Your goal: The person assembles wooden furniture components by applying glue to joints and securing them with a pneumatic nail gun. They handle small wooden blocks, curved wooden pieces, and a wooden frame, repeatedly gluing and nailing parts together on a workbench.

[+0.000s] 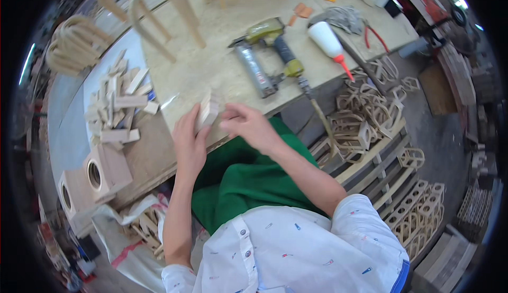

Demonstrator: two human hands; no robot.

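Note:
My left hand (189,135) grips a small stack of pale wooden strips (208,110) just above the front edge of the workbench, tilted upward between thumb and fingers. Close to the right side of that stack is my right hand (247,125). Its fingers are loosely bent and apart, slightly blurred, with nothing visible in them. Beyond my hands a green and grey pneumatic nail gun (260,55) lies on the bench, its hose (320,117) running off the front edge. To the left, loose wooden offcuts (119,100) form a pile.
Bent wooden hoops (159,15) stand at the back left. Two wooden boxes with round holes (108,171) sit at the left edge. A white glue bottle (324,39), red-handled pliers (374,38) and a grey cloth (344,19) lie right. Wooden frames (365,118) fill a slatted rack below.

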